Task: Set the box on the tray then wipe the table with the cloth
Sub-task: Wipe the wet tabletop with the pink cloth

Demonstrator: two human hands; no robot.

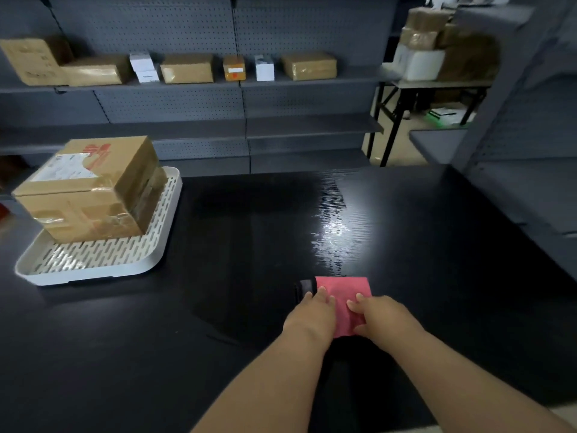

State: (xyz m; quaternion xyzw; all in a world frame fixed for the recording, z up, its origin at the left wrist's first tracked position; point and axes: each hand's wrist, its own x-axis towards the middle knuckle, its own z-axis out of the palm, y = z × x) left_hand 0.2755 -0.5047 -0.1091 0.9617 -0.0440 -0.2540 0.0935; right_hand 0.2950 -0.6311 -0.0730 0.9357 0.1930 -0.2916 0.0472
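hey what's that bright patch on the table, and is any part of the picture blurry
Head view: the patch is light glare on the glossy black table, beyond the pink cloth; the right-hand shelves and stacked boxes look smeared and bent by the wide lens.

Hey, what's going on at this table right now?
A person is working at a black table with bare hands. A taped cardboard box already sits on the white slotted tray at the left of the table. Both hands are now on a pink cloth lying near the front edge: the left hand rests on its left side and the right hand on its right side. So the box step looks done, and the cloth is in hand for wiping.
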